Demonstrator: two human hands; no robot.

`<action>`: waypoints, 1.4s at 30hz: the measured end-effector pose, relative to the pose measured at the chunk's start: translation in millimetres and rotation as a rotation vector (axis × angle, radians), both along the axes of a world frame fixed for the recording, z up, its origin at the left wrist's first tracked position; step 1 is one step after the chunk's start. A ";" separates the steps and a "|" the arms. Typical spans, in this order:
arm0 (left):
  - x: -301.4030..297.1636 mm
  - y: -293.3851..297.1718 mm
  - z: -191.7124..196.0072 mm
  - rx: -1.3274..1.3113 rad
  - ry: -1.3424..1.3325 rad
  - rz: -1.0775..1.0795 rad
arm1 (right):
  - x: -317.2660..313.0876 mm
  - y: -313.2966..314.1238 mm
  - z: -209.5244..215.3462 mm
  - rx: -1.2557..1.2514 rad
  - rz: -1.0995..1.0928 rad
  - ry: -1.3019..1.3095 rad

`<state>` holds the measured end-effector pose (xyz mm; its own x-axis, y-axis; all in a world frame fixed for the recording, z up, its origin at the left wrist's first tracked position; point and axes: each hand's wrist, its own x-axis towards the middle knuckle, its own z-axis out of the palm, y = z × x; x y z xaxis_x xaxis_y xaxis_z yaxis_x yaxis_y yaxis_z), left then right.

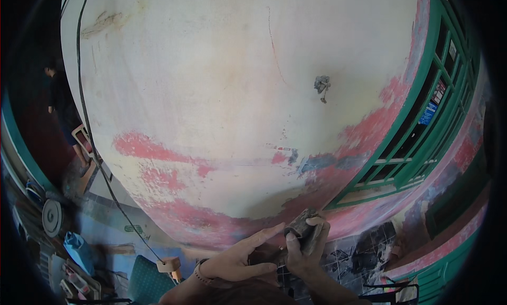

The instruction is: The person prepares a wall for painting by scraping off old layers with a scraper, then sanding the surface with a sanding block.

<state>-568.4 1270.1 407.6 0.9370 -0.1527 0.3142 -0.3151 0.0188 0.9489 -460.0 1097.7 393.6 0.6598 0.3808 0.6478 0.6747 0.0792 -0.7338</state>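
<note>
One view only: a fisheye camera on the person's head, facing a worn wall [237,94] at close range and tilting down. Both hands enter from the lower edge. Straight lines bow at the rim: a green window [422,136] curves at right, floor at left.

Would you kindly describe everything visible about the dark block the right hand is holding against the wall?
The dark block is a small, chunky grey-brown piece with worn, dusty-looking faces; its material cannot be told for sure. It sits tilted low against the wall, where red paint shows through pale paint. The right hand wraps its fingers around it from below. The left hand lies flat beside it, its forefinger pointing toward the block.
</note>
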 end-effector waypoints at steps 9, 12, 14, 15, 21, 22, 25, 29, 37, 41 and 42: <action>18.9 -15.0 -24.7 0.003 0.116 0.165 | 5.4 2.5 3.4 -0.153 -0.001 -0.246; 17.6 -14.6 -28.6 -0.116 0.169 0.259 | 8.5 1.5 6.7 -0.202 -0.009 -0.271; 14.0 -14.7 -26.0 0.173 0.052 0.433 | 7.8 1.5 6.9 -0.218 -0.008 -0.229; 12.7 -15.6 -23.8 0.173 0.054 0.437 | 7.0 2.0 6.4 -0.230 -0.013 -0.189; 13.0 -20.1 -16.7 0.239 0.082 0.536 | 3.9 6.1 3.6 -0.259 0.040 -0.203; 13.5 -18.7 -17.4 0.248 0.107 0.528 | 4.8 5.8 3.8 -0.258 0.040 -0.203; 14.1 -15.6 -20.8 0.144 0.166 0.483 | 9.3 2.0 6.6 -0.305 0.053 -0.317; 14.9 -19.6 -25.1 -0.238 0.185 0.442 | 13.7 -5.9 12.3 -0.336 0.090 -0.347; 20.4 -16.8 -27.5 -0.007 0.100 0.455 | 24.7 -21.4 26.5 -0.441 0.253 -0.373; 20.7 -19.4 -25.0 -0.194 0.207 0.298 | 25.7 -28.1 27.8 -0.450 0.191 -0.354; 20.9 -20.5 -24.3 -0.171 0.188 0.316 | 25.9 -28.8 27.0 -0.424 0.165 -0.361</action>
